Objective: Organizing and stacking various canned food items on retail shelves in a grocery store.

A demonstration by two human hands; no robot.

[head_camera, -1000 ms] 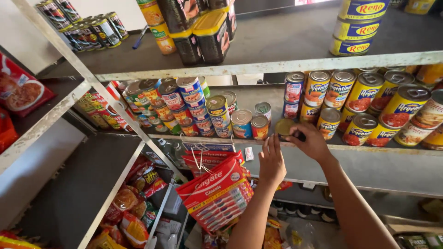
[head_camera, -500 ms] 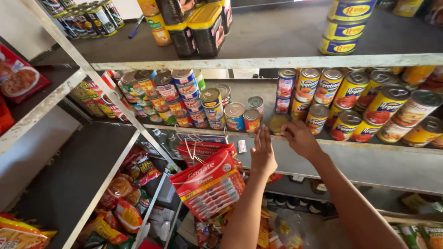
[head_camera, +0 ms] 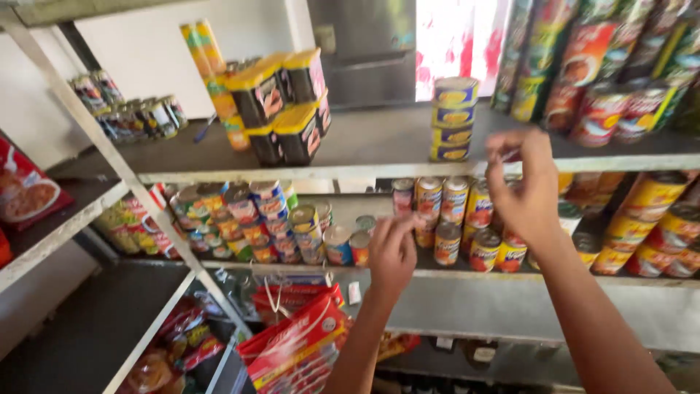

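Cans on middle shelf: small tins (head_camera: 446, 244) are being kept in rows on the middle shelf (head_camera: 452, 276), just ahead of both hands; more tins with red and yellow labels (head_camera: 656, 233) are being stacked to the right.
Left hand: the left hand (head_camera: 391, 255) is being held up in front of the middle shelf, just beside a low can (head_camera: 359, 248); the fingers (head_camera: 402, 222) are being kept narrow and slightly curled, and nothing is being gripped.
Right hand: the right hand (head_camera: 526, 191) is being raised at the edge of the upper shelf (head_camera: 364, 174); the fingertips (head_camera: 503, 146) are being pinched close together, and whether anything is being held cannot be told because of blur.
Upper shelf: a stack of flat yellow-and-blue tins (head_camera: 452, 119) is being displayed just left of the right hand, with yellow-lidded black tins (head_camera: 281, 102) farther left.
Below: red packets (head_camera: 299, 343) are being hung under the left forearm.
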